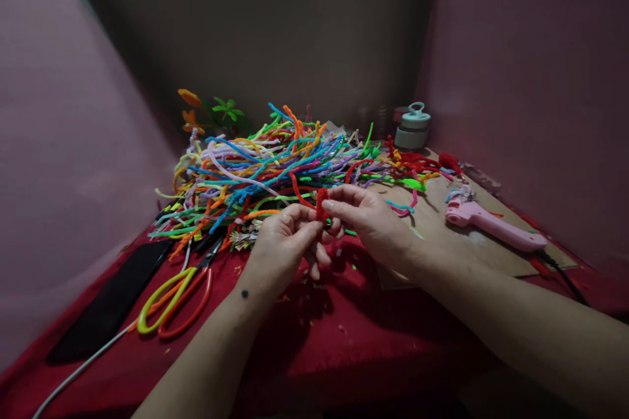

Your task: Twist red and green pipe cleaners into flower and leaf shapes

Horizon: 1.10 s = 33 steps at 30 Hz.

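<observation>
A red pipe cleaner (321, 204), bent into a small looped shape, is held up between my two hands above the table. My left hand (287, 239) pinches its lower end between thumb and forefinger, with the other fingers curled below. From the right, my right hand (368, 216) grips its upper part with thumb and fingertips. Just behind the hands lies a big heap of pipe cleaners (265, 163) in many colours. A bit of green shows by the left fingertips; I cannot tell whether it belongs to the red piece.
Scissors (164, 304) with yellow and red handles lie at left, beside a black phone-like slab (111, 301) and a white cable (81, 373). On a board (432, 222) at right rests a pink glue gun (496, 224). Behind it stands a pale green-lidded jar (413, 127). Red cloth (344, 347) covers the table.
</observation>
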{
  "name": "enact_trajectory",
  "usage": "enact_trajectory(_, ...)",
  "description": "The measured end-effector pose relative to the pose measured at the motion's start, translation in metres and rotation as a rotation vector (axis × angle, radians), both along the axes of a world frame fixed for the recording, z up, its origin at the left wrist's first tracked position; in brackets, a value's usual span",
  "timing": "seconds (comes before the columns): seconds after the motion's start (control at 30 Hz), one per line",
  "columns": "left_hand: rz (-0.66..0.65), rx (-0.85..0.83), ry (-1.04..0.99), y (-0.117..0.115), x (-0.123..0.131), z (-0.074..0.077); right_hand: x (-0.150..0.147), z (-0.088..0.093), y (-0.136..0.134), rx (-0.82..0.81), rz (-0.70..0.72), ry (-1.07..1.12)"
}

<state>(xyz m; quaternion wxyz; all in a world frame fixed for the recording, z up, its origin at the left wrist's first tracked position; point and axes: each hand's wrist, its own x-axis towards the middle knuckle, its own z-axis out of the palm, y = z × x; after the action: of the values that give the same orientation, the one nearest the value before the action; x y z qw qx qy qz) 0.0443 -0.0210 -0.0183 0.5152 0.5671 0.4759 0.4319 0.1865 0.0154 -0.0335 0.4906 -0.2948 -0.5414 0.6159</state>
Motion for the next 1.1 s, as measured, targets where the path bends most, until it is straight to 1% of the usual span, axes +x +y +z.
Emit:
enact_trajectory(0.1,-0.015,-0.026,0.005,-0.001,0.002,0.001,0.001,0.004,0.001,0.000,-0.020,0.013)
enact_trajectory(0.2,-0.018,-0.030,0.037,-0.003,0.004,0.003,0.003,0.007,0.001,-0.023,0.012,-0.017)
enact_trajectory(0.37,-0.044,-0.027,0.082,-0.004,0.005,0.007,0.001,0.007,0.000,0.019,0.018,-0.006)
enact_trajectory(0.43,-0.059,-0.010,0.115,-0.004,0.005,0.006,0.000,0.005,-0.001,-0.027,-0.009,0.007)
enact_trajectory(0.5,-0.061,0.024,0.152,-0.005,0.006,0.004,-0.001,0.003,-0.002,-0.118,-0.013,0.030)
enact_trajectory(0.57,-0.041,0.056,0.175,-0.005,0.007,0.001,-0.002,0.001,-0.002,-0.206,0.010,0.052)
enact_trajectory(0.63,-0.020,0.065,0.183,-0.005,0.007,0.000,-0.002,0.002,-0.002,-0.234,0.031,0.068)
enact_trajectory(0.73,0.017,0.089,0.148,-0.003,0.005,0.001,-0.002,0.001,-0.003,-0.188,0.027,0.073)
enact_trajectory(0.9,0.115,0.136,0.144,-0.001,0.003,0.006,-0.004,-0.004,-0.005,-0.112,0.007,-0.013)
enact_trajectory(1.0,0.129,0.167,0.159,-0.003,0.005,0.006,-0.006,-0.003,-0.006,-0.130,-0.010,-0.011)
enact_trajectory(1.1,0.151,0.203,0.166,-0.004,0.006,0.003,-0.006,0.000,-0.007,-0.140,-0.042,-0.047)
